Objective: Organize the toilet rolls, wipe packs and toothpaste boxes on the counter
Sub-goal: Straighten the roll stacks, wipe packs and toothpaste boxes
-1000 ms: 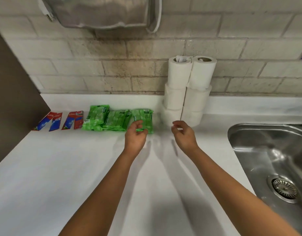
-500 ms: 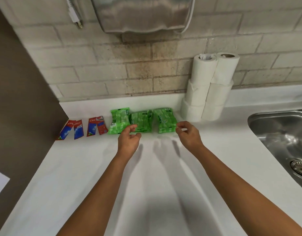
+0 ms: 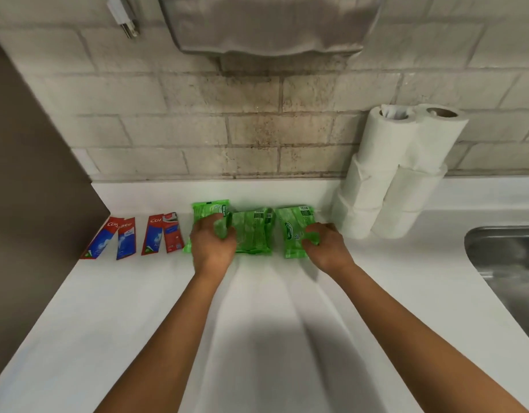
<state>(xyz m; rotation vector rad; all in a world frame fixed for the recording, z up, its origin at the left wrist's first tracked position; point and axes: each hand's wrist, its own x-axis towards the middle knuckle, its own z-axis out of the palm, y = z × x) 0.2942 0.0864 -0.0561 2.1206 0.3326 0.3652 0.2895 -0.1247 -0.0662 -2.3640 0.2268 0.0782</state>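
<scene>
Counter (image 3: 138,323): wide white top running along a pale brick wall, carrying the whole line-up at the back.
Sink (image 3: 507,263): steel basin at the right edge, only its left rim and part of the bowl in view; what lies in it cannot be told.
Dispenser (image 3: 269,25): grey metal unit on the wall above the packs.
Toilet rolls (image 3: 385,174): white, stacked in two leaning columns against the wall, just right of the green packs.
Wipe packs: three green ones in a row. Left pack (image 3: 209,213), middle pack (image 3: 254,234), right pack (image 3: 296,231), the first two touching, a narrow gap before the third.
Toothpaste boxes (image 3: 138,236): four red-and-blue boxes lying side by side in two pairs, left of the packs, near the brown side panel.
Left hand (image 3: 212,245): down on the left pack, fingers curled over its right edge, gripping it.
Right hand (image 3: 325,245): fingers bent onto the right pack's right side, pinching its edge.
</scene>
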